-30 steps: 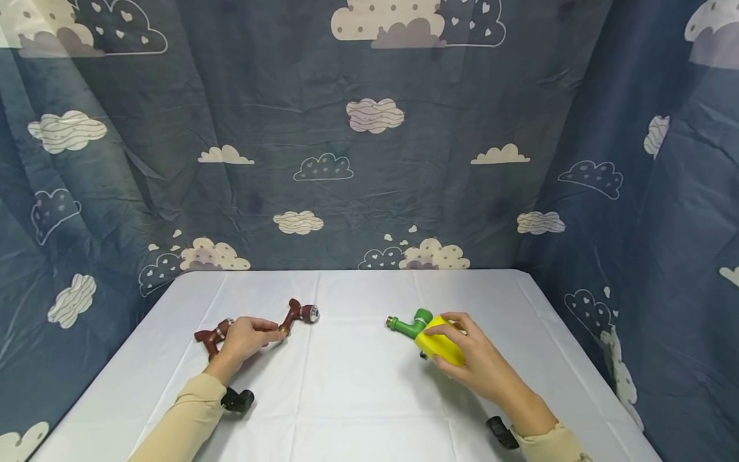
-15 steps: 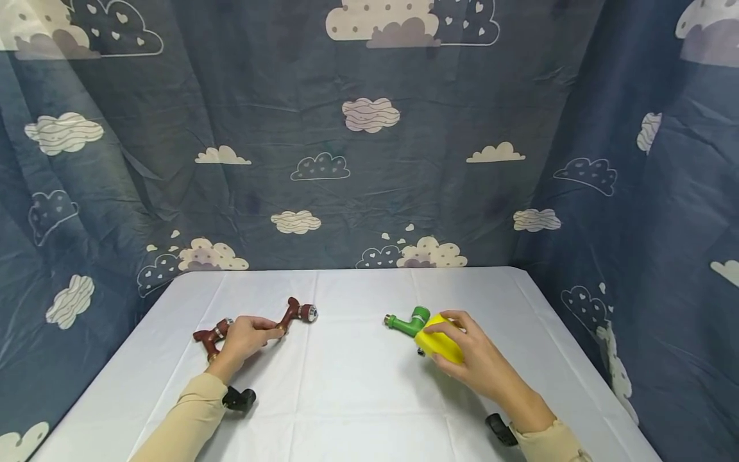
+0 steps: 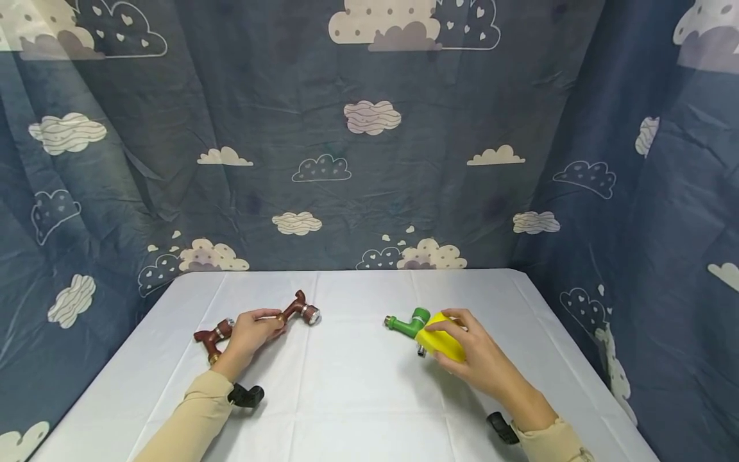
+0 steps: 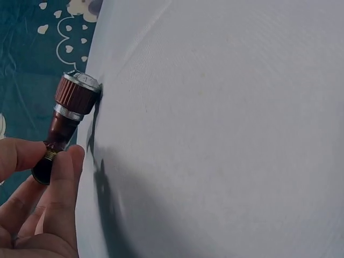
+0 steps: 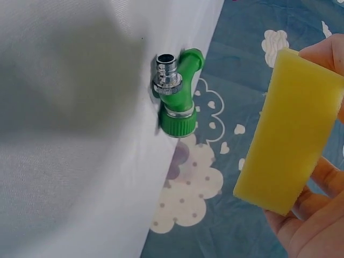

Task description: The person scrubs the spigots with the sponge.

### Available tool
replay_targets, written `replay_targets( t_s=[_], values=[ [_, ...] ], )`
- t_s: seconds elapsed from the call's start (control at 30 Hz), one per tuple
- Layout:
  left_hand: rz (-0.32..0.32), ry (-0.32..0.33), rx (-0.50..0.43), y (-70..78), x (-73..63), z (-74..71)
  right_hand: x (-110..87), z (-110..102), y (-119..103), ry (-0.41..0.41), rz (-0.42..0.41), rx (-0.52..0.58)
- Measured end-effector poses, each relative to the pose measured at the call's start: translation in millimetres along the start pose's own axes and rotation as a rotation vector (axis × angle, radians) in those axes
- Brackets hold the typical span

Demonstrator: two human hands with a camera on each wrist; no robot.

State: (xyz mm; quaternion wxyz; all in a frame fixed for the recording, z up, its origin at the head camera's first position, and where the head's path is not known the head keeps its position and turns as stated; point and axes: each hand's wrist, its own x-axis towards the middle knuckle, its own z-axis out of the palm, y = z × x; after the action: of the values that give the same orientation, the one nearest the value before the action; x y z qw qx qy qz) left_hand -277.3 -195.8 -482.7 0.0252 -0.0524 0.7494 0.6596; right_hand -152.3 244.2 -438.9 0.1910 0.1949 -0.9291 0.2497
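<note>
My left hand point(image 3: 248, 340) pinches one end of a reddish-brown tap point(image 3: 300, 308) between thumb and fingers. The left wrist view shows the tap's ribbed brown knob point(image 4: 76, 97) with its silver cap pointing up and away from the fingertips. On the right, my right hand point(image 3: 482, 362) grips a yellow sponge point(image 3: 447, 341) by its sides. A green tap point(image 3: 407, 326) lies on the table just beyond the sponge, which overlaps part of it in the head view. Its silver nozzle point(image 5: 166, 70) and ribbed green knob point(image 5: 179, 124) show in the right wrist view.
A second reddish-brown tap point(image 3: 212, 339) lies left of my left hand, partly hidden by it. A white cloth covers the table point(image 3: 352, 385). Dark blue curtains point(image 3: 369, 192) with cloud prints stand behind and at both sides.
My left hand has shifted slightly right and farther away, and the brown tap in it has turned, its far end swinging upward. The right hand and sponge have barely moved.
</note>
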Motion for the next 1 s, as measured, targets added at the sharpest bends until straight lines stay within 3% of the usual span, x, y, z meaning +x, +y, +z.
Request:
replay_targets(
  t_s=[0.27,0.53,0.73,1.0],
  values=[
    [0.012,-0.003,-0.071,1.7,-6.0,2.1,0.7,2,-3,0.006,-0.019,0.006],
    [0.063,-0.039,-0.142,18.3,-11.9,13.3,5.0,0,-5,0.029,-0.017,0.004],
    [0.107,-0.101,-0.188,30.6,-27.9,25.3,9.2,2,-12,0.056,-0.017,0.037],
    [0.104,-0.160,-0.191,35.2,-56.2,42.2,17.5,11,-26,0.132,-0.015,0.092]
  ],
)
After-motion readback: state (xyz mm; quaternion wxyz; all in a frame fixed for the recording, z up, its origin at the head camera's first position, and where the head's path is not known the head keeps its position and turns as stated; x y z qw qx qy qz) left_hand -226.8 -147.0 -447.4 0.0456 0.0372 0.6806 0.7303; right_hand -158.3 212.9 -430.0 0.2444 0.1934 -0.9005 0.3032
